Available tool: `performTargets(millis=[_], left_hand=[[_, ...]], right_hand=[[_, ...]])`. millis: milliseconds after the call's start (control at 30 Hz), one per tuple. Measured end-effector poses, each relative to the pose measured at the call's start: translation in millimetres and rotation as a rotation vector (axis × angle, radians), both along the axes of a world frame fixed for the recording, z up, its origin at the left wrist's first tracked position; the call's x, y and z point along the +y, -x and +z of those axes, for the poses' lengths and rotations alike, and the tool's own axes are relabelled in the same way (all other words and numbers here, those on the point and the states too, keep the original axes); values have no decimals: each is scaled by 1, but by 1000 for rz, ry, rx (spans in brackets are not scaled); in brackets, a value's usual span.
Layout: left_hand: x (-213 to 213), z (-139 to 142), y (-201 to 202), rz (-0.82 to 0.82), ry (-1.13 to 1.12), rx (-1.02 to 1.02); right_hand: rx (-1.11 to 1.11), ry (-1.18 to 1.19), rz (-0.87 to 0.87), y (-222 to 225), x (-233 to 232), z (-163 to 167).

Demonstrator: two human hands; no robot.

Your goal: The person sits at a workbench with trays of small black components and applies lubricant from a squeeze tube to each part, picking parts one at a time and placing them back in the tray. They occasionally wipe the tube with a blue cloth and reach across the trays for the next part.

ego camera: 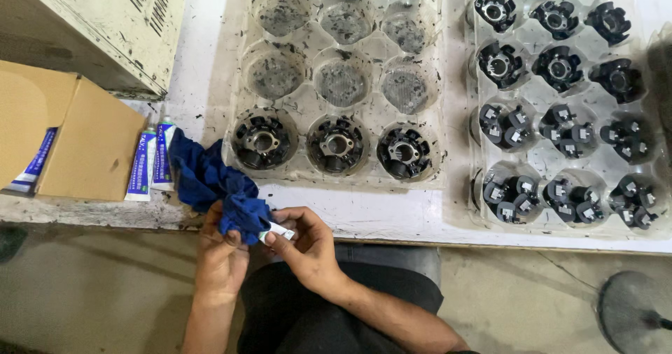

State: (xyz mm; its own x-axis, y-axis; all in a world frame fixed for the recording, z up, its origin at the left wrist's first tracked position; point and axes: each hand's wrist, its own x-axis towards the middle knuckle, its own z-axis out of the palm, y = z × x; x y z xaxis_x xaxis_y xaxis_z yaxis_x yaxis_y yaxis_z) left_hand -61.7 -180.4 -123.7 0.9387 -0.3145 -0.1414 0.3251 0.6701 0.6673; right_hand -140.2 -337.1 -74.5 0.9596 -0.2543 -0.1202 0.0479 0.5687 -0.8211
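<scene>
A: What's in the hands?
B: Left hand [220, 256] fingers closed on a blue cloth [213, 182], bunched at the near edge of the bench [364, 210]. Right hand [308, 245] fingers pinch a small white piece [278, 232] touching the cloth.
A: Nearby?
B: Clear tray [336, 81] w/ black round parts [336, 145] just beyond; two tubes [150, 161] left, by a cardboard box [70, 137].

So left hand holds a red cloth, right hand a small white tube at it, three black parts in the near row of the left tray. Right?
Not quite: the cloth is dark blue, not red, as the head view shows. The rest holds: the left hand grips it, the right hand holds the small white tube against it, and three black parts sit in the left tray's near row.
</scene>
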Motion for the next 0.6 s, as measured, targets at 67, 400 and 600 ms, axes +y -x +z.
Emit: performTargets(millis=[67, 400, 600], left_hand=[[1, 6, 0, 0, -62, -37], [12, -10, 8, 112, -492, -314], [11, 15, 5, 156, -709, -503]], right_hand=[[31, 18, 47, 0, -1, 2], [50, 10, 152, -5, -2, -5], [31, 44, 121, -4, -1, -7]])
